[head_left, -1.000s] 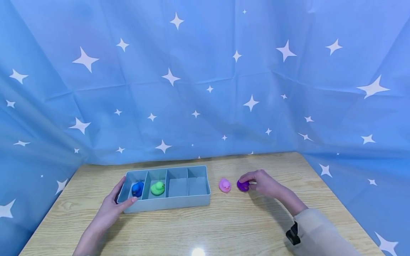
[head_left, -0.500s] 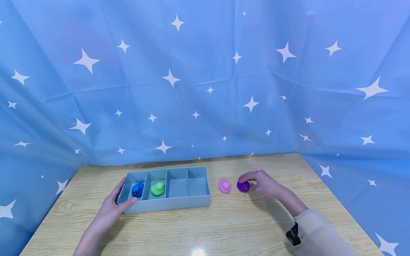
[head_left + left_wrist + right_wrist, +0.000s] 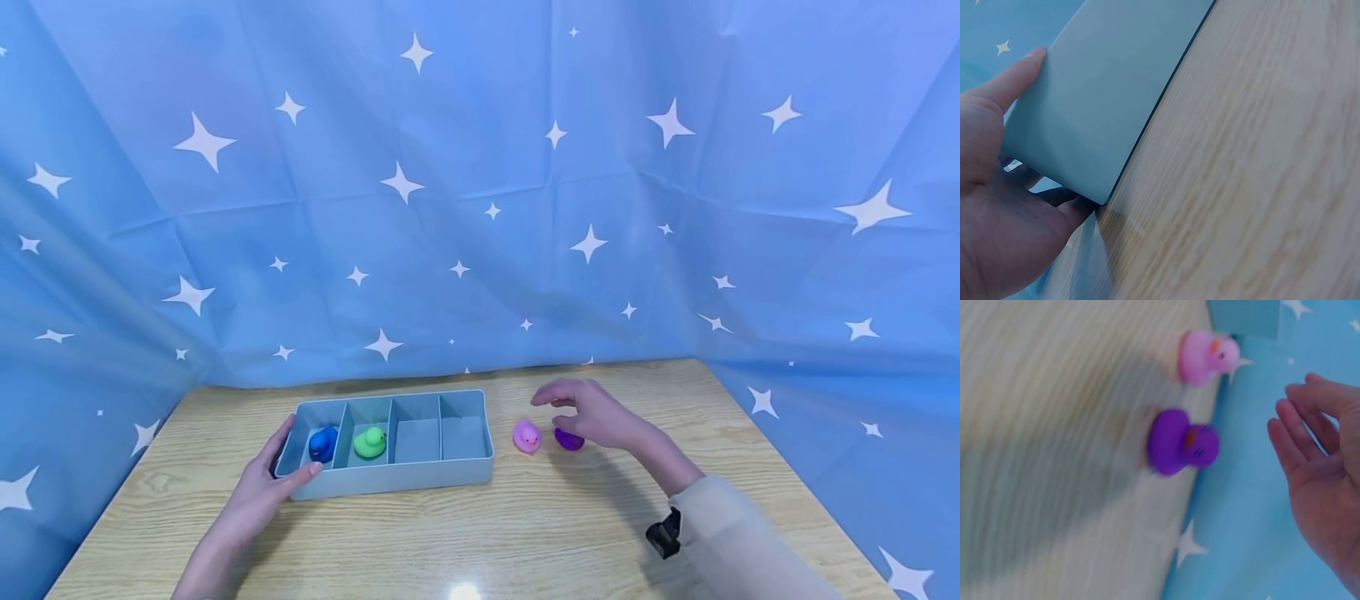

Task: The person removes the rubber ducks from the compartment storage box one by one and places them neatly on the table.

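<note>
Blue box [image 3: 390, 481] holds two ducks [image 3: 370, 442]; two seem loose.

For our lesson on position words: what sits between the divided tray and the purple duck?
The pink duck sits between the tray and the purple duck in the head view.

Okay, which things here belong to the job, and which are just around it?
Likely in the job: divided tray, gripped by left hand; blue duck; green duck; pink duck; purple duck.

Just around: wooden table; starry backdrop.
</note>
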`<state>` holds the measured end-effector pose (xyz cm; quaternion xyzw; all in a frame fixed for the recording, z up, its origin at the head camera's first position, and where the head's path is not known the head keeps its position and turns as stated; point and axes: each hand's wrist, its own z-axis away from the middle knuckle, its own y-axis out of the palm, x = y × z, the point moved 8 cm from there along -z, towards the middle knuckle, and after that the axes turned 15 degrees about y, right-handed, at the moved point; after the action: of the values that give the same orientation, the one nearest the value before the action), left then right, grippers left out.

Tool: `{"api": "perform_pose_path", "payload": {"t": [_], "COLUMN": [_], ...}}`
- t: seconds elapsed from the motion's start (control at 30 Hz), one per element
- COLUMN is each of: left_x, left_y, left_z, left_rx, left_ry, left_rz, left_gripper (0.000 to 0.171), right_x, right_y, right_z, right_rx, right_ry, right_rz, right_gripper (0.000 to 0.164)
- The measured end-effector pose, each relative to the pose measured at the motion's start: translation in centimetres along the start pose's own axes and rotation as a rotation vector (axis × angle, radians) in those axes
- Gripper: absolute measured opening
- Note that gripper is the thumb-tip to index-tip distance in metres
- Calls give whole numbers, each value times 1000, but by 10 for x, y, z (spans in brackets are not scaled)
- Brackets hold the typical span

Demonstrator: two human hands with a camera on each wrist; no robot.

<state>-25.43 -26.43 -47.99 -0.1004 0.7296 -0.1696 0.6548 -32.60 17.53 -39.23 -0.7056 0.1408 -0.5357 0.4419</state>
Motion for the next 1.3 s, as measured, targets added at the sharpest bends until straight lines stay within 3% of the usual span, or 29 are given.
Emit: {"api": "perform_pose_path", "payload": {"t": [0.47, 0.87, 1.3], "left_x": [-1, -2, -2], "left_y": [0, -2, -2], "left_z": [0, -1, 0], "left_rx": [-14, -27, -26], "left_ry": [18, 35, 51], "left_rz": [2, -5, 5], "left_gripper": [101, 100, 99], "right_x": [54, 103, 138], "right_y": [31, 67, 104], "right_z": [-30, -62, -91], "right_rx": [71, 193, 262], "right_ry": [-56, -125, -84], "right_rz": [-95, -31, -5], "right_gripper": [41, 44, 45]}}
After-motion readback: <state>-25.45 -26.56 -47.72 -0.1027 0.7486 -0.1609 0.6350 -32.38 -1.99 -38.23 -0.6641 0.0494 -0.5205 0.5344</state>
